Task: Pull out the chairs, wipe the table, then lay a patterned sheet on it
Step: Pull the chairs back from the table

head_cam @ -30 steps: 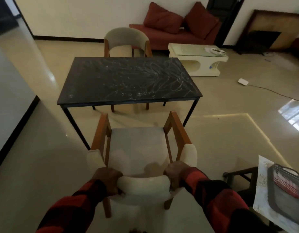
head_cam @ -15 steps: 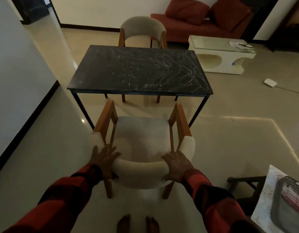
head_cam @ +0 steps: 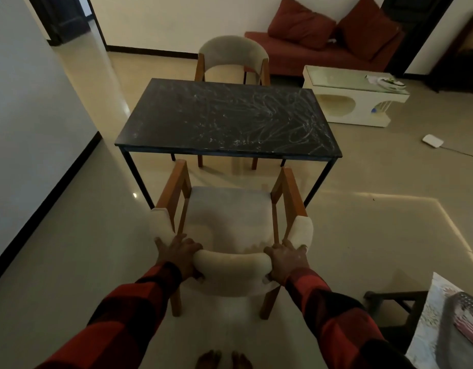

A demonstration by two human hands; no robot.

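The near chair (head_cam: 231,209), with a cream seat and wooden arms, stands pulled back from the black table (head_cam: 230,118), whose top is covered in pale scribble marks. My left hand (head_cam: 176,255) and my right hand (head_cam: 287,259) hold the two ends of its padded backrest, fingers spread over the top and thumbs hooked behind. A second chair (head_cam: 232,57) stands tucked in at the table's far side. A patterned sheet (head_cam: 429,318) lies on a dark stand at the lower right.
A grey basket (head_cam: 466,315) sits on the sheet. A white coffee table (head_cam: 355,99) and a red sofa (head_cam: 323,46) stand beyond the table. A white device (head_cam: 432,141) with a cable lies on the floor. A wall runs along the left.
My fingers have gone from a curled grip on the backrest to lying spread over it. The view has lifted and drawn back from the chair, and my feet now show.
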